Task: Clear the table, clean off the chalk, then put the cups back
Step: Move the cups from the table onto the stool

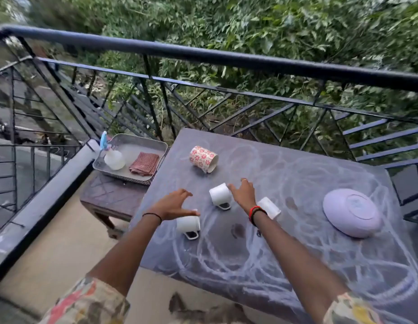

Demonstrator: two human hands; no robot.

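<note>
White chalk scribbles cover the grey table [285, 265]. Three small white cups stand upside down on it: one [188, 224] just under my left hand [174, 203], one [219, 195] beside my right hand [243, 192], and one [270, 207] partly hidden behind my right wrist. A floral mug [203, 158] lies on its side further back. An upturned lilac plate [351, 212] rests at the right. Both hands hover with fingers spread and hold nothing.
A low wooden stool [114, 197] to the left carries a metal tray [154, 145] holding a spray bottle [113, 157] and a folded reddish cloth [144, 163]. A black metal railing [226, 57] borders the balcony, with foliage beyond.
</note>
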